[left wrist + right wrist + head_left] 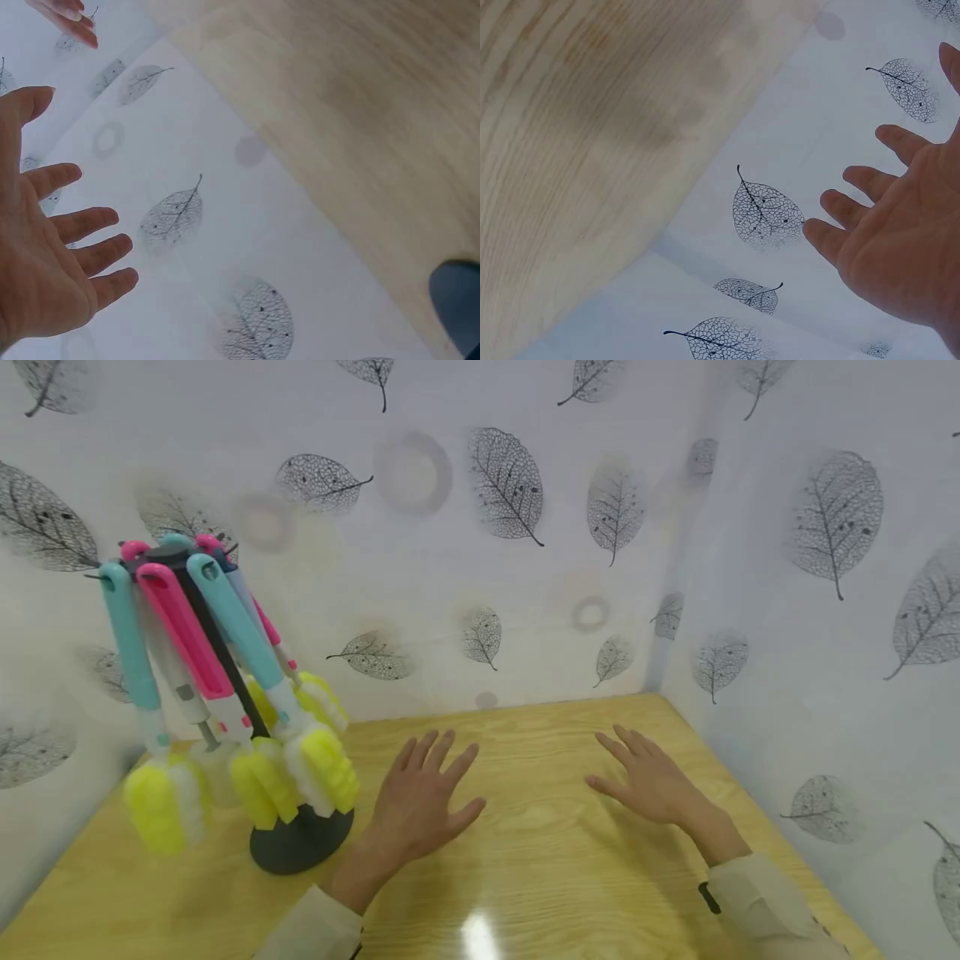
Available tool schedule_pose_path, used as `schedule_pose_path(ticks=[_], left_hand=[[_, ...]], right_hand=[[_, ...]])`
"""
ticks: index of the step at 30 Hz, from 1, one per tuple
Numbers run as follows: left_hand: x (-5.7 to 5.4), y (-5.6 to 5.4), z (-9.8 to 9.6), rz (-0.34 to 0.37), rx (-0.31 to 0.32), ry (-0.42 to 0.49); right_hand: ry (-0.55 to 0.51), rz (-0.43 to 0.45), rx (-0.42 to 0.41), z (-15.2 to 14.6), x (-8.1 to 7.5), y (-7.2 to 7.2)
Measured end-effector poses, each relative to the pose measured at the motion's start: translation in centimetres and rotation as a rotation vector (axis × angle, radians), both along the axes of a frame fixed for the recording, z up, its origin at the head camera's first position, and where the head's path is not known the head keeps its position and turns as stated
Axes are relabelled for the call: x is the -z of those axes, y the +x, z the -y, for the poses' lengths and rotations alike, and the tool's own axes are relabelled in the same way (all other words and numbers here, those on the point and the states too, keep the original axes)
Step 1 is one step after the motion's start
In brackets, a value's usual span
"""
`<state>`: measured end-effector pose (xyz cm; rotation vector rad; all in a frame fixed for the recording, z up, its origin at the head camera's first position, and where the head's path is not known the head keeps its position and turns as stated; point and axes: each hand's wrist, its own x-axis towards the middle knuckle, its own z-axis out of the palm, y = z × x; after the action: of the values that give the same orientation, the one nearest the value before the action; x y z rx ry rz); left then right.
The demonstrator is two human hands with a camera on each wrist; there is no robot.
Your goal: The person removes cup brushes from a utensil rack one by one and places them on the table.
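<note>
My left hand (416,806) is held over the wooden table with its fingers spread and nothing in it. To its left stands a black rack, whose round base (296,847) rests on the table. Several long-handled brushes hang from the rack's top, among them a teal one (236,622) and a pink one (187,631), with yellow and white heads (326,768). My right hand (651,778) hovers at the right side, fingers extended, also holding nothing. In the left wrist view the bare palm of the left hand (49,255) shows; the right wrist view shows the right palm (907,232).
The light wood table (525,877) meets a wall (435,568) covered in leaf-patterned paper at the back. Another papered wall (772,693) runs along the right edge. A bright light reflection lies near the front.
</note>
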<state>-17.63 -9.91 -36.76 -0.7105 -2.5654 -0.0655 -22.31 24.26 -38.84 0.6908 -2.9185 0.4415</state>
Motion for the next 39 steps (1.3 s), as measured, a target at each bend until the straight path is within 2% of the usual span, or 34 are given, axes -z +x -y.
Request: schedule_pose_path(ticks=[8, 14, 23, 29, 33, 36, 39], left_hand=[[-3.2, 0.7, 0.8, -0.077, 0.028, -0.008], [-6.2, 1.4, 1.7, -0.119, 0.038, 0.054], [-11.1, 1.9, 3.5, -0.237, 0.15, 0.133], [-14.7, 2.0, 5.4, -0.342, 0.179, 0.192], [-17.0, 2.4, 6.7, -0.426, 0.177, 0.241], [-18.3, 2.8, 7.8, -0.503, 0.158, 0.298], [-19.3, 2.9, 8.9, -0.572, 0.131, 0.356]], right_hand=[[-0.043, 0.002, -0.006, 1.7, -1.6, -0.7], [-0.113, 0.031, -0.004, 3.8, -2.6, -0.6], [-0.162, -0.016, -0.045, 7.3, -4.6, -1.1], [-0.19, -0.02, -0.078, 9.2, -6.0, -1.6], [-0.206, -0.033, -0.101, 10.3, -7.0, -1.7], [-0.22, -0.037, -0.117, 11.3, -7.6, -1.5], [-0.24, -0.043, -0.14, 12.6, -7.9, -1.3]])
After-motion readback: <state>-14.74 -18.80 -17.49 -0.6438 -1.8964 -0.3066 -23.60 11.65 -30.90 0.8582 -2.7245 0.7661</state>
